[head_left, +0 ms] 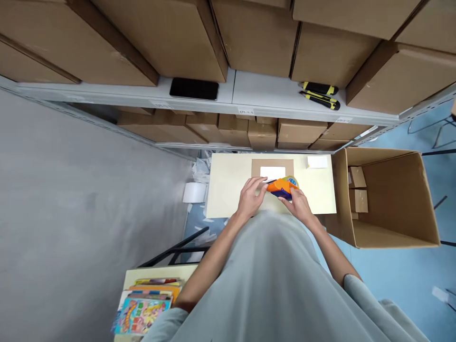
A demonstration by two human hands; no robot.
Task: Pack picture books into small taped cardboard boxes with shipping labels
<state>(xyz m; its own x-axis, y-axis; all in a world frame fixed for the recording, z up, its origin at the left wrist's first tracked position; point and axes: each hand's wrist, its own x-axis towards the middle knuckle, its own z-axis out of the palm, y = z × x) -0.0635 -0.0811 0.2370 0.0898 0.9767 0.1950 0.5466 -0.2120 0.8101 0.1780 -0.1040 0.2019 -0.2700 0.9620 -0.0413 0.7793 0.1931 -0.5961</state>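
Above the tabletop (228,187), right grip (299,205) holds the dispenser (278,188), seemingly being readied, left grip (251,195) closure unclear; next likely needs steadiness.

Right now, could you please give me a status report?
Right hand holding orange tape dispenser. Left hand at its other end. It partly hides brown cardboard.

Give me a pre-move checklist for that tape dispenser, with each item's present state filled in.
1. Tape dispenser gripped by right hand: ok.
2. Left hand at its opposite end: ok.
3. Loose tape end ready: cannot tell, too small.
4. White label facing up on the brown cardboard package: ok.
5. Package fully uncovered: not ok, hands and dispenser overlap its near side in view.
6. Utility knives off the table: ok, on the shelf.
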